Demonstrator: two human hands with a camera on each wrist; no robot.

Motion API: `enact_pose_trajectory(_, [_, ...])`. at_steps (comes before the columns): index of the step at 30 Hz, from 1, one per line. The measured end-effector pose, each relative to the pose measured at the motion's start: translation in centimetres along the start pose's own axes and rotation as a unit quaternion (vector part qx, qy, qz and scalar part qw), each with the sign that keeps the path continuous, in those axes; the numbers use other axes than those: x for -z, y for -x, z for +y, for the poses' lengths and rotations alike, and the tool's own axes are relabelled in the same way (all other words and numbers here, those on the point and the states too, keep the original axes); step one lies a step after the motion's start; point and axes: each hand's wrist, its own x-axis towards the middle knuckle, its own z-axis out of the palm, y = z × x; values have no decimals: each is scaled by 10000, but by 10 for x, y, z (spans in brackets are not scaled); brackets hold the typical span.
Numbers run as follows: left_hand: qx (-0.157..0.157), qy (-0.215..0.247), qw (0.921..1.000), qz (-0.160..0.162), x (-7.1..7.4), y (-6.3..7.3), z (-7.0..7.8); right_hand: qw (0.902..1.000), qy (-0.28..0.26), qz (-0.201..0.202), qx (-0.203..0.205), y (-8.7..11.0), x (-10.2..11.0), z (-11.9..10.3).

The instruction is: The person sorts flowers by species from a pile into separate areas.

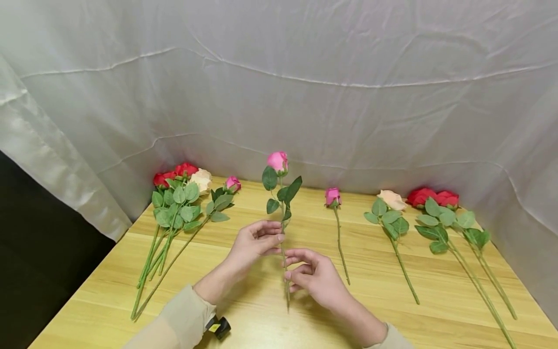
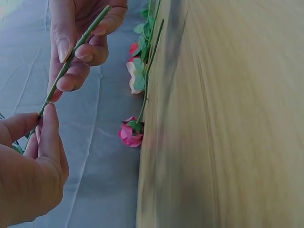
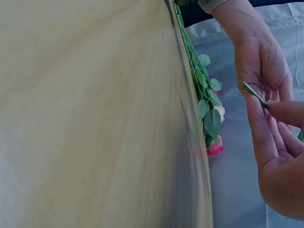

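A pink rose [image 1: 277, 162] with dark green leaves stands upright above the middle of the table, its bloom at the top. My left hand [image 1: 253, 241] pinches its stem between thumb and fingers, just below the leaves. Lower down, my right hand [image 1: 317, 277] pinches the same stem near its bottom part. In the left wrist view the bare green stem [image 2: 61, 72] runs through both hands, its cut end sticking out past the right fingers. The right wrist view shows only a short stem end [image 3: 255, 94] at the right thumb; the bloom is out of that view.
Left on the wooden table [image 1: 244, 320] lie red roses [image 1: 186, 169], a cream rose [image 1: 201, 181] and a pink rose [image 1: 233, 183], stems overlapping. To the right lie a leafless pink rose [image 1: 333, 196], a peach rose [image 1: 392, 199] and red roses [image 1: 422, 197]. A grey curtain [image 1: 305, 111] hangs behind.
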Motion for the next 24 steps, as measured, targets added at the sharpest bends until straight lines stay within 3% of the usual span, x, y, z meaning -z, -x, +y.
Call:
enact_pose_trajectory(7, [-211,-277,9993,-154,7,-2,3,9997,122,160,136,-1,6,-2])
enact_pose_trajectory(13, [-581,-722,9957,93,20,-7,5,9987,155,384,299,-2,19,-7])
enact_pose_trajectory(17, [-864,-1154,9888,397,33,-13,8,9976,199,584,311,-2,33,-12])
enact_pose_trajectory(24, [-1025,-1380,9834,578,71,-23,19,9962,305,773,245,-4,65,-17])
